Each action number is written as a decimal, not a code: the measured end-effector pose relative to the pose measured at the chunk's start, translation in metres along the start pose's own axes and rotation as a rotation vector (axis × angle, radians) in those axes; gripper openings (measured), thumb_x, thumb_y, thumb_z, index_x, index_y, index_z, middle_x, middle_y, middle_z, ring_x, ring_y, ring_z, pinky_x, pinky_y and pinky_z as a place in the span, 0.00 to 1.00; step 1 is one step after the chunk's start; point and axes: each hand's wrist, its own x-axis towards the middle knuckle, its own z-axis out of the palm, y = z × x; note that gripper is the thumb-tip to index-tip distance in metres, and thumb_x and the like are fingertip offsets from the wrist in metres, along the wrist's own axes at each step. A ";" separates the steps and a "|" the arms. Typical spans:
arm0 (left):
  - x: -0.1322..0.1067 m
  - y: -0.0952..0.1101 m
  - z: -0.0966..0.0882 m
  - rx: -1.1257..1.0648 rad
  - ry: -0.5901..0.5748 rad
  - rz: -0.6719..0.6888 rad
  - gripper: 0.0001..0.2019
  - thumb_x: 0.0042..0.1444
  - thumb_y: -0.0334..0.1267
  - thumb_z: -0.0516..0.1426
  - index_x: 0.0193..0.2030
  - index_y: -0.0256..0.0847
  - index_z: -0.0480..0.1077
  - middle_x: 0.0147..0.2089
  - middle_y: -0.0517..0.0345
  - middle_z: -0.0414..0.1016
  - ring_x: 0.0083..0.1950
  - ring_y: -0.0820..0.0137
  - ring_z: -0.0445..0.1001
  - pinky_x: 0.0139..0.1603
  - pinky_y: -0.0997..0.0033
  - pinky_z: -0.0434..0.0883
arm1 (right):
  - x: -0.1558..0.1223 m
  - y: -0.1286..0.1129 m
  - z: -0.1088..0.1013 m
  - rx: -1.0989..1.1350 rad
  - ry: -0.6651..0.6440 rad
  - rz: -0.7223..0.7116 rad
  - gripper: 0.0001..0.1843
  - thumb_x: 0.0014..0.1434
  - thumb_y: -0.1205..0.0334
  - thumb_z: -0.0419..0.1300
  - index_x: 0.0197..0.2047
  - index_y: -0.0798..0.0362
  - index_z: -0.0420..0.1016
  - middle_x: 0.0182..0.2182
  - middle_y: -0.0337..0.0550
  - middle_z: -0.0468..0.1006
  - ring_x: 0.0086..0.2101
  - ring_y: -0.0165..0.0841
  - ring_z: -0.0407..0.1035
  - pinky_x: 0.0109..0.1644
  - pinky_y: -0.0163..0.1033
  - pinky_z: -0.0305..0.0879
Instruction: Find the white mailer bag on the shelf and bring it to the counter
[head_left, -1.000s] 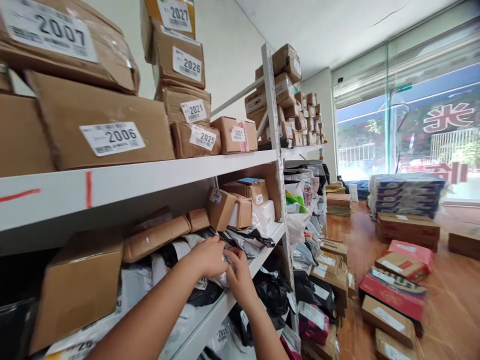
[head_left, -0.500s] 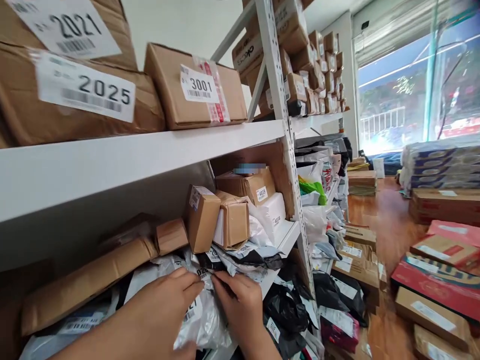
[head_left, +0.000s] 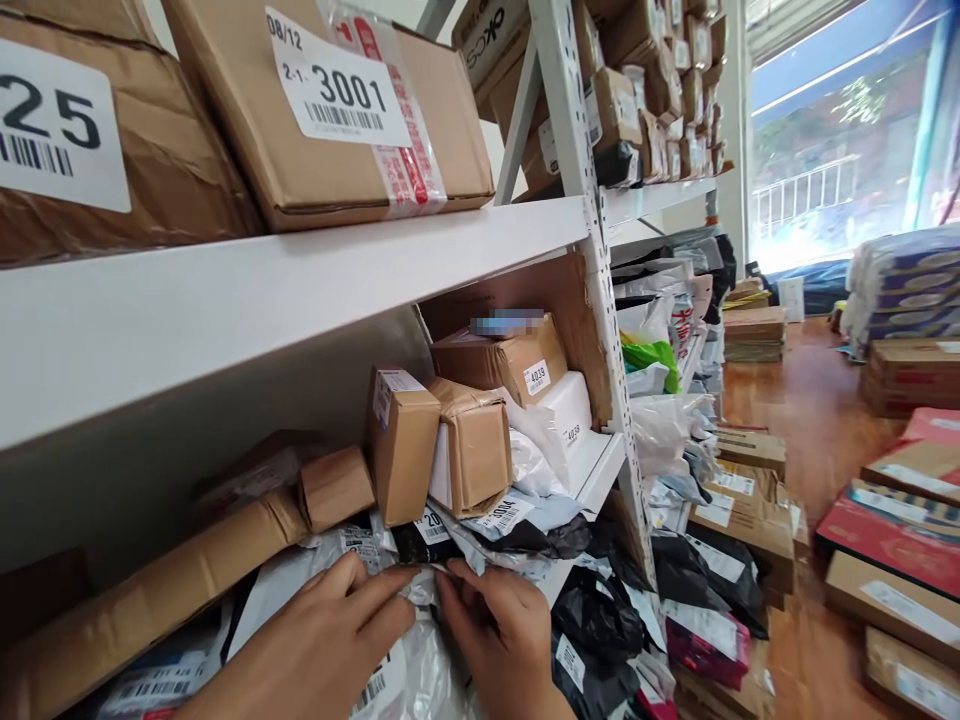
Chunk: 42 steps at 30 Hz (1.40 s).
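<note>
A white shelf [head_left: 300, 288] runs above the left grip [head_left: 337, 622] and right grip [head_left: 504, 625], a carton labelled 3001 [head_left: 247, 120] sits higher above them, and a pale plastic parcel [head_left: 429, 668] lies directly below, its top edge pinched by both.

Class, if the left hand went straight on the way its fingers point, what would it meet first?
Probably the right hand, just ahead; the pale plastic bag shows in the gap and might come first, as depth is unclear.
</note>
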 end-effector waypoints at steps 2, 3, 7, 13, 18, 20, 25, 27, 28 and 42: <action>0.004 0.001 -0.007 -0.022 -0.019 -0.064 0.18 0.51 0.47 0.56 0.49 0.47 0.69 0.48 0.55 0.78 0.44 0.62 0.75 0.44 0.68 0.71 | 0.001 0.000 -0.002 0.000 -0.035 -0.019 0.04 0.60 0.64 0.60 0.39 0.53 0.75 0.18 0.37 0.73 0.19 0.30 0.69 0.21 0.33 0.62; 0.005 0.001 -0.008 -0.020 -0.019 -0.120 0.19 0.51 0.46 0.56 0.50 0.46 0.68 0.46 0.55 0.79 0.44 0.63 0.76 0.42 0.69 0.72 | 0.001 0.000 -0.004 0.004 -0.058 -0.030 0.05 0.59 0.64 0.60 0.40 0.53 0.74 0.19 0.38 0.75 0.20 0.30 0.70 0.21 0.33 0.63; 0.003 -0.001 0.001 0.057 0.024 -0.228 0.23 0.54 0.42 0.53 0.57 0.41 0.64 0.49 0.52 0.78 0.46 0.63 0.77 0.41 0.69 0.75 | -0.001 0.002 -0.008 0.023 -0.119 -0.051 0.09 0.61 0.69 0.56 0.44 0.52 0.73 0.23 0.41 0.77 0.24 0.33 0.72 0.24 0.34 0.66; 0.004 0.000 0.006 0.311 0.271 -0.112 0.24 0.50 0.47 0.56 0.51 0.36 0.69 0.49 0.45 0.77 0.49 0.57 0.75 0.42 0.64 0.76 | -0.002 0.001 -0.009 0.039 -0.125 -0.022 0.08 0.62 0.69 0.54 0.41 0.51 0.73 0.25 0.40 0.78 0.24 0.32 0.72 0.28 0.34 0.67; 0.010 0.000 0.000 0.231 0.170 -0.082 0.19 0.49 0.46 0.56 0.44 0.38 0.74 0.48 0.45 0.77 0.49 0.56 0.75 0.42 0.59 0.77 | 0.003 -0.002 -0.008 0.035 -0.216 0.050 0.08 0.63 0.65 0.55 0.40 0.52 0.76 0.23 0.40 0.78 0.22 0.32 0.71 0.25 0.34 0.65; 0.013 0.001 -0.005 0.129 0.012 -0.123 0.18 0.51 0.44 0.55 0.45 0.40 0.75 0.51 0.45 0.77 0.52 0.54 0.74 0.47 0.55 0.76 | 0.003 -0.003 -0.009 0.022 -0.227 0.057 0.10 0.63 0.64 0.55 0.42 0.53 0.77 0.23 0.41 0.78 0.22 0.32 0.71 0.25 0.35 0.65; 0.021 0.003 -0.020 -0.145 -0.389 -0.289 0.20 0.55 0.44 0.52 0.53 0.46 0.71 0.54 0.50 0.74 0.57 0.56 0.70 0.60 0.48 0.67 | 0.001 -0.004 -0.006 -0.019 -0.194 0.054 0.13 0.64 0.66 0.52 0.44 0.55 0.78 0.21 0.42 0.76 0.22 0.32 0.70 0.24 0.35 0.64; 0.022 0.005 -0.024 -0.177 -0.429 -0.321 0.21 0.55 0.43 0.52 0.55 0.46 0.70 0.54 0.51 0.74 0.56 0.56 0.70 0.60 0.49 0.66 | 0.002 -0.004 -0.003 -0.016 -0.143 0.085 0.13 0.64 0.66 0.52 0.42 0.55 0.79 0.21 0.42 0.76 0.21 0.32 0.70 0.23 0.35 0.64; 0.022 0.007 -0.025 -0.179 -0.432 -0.317 0.21 0.55 0.42 0.52 0.55 0.46 0.70 0.54 0.50 0.74 0.56 0.56 0.70 0.60 0.48 0.66 | 0.002 -0.004 -0.003 -0.011 -0.124 0.099 0.12 0.64 0.66 0.53 0.41 0.55 0.79 0.21 0.42 0.77 0.21 0.31 0.70 0.23 0.34 0.64; 0.011 0.003 -0.011 0.106 0.021 0.090 0.17 0.57 0.38 0.49 0.47 0.40 0.75 0.61 0.51 0.69 0.60 0.58 0.68 0.59 0.58 0.70 | 0.004 0.002 -0.012 0.223 -0.017 0.173 0.14 0.60 0.71 0.57 0.47 0.49 0.76 0.26 0.39 0.79 0.24 0.29 0.73 0.30 0.32 0.71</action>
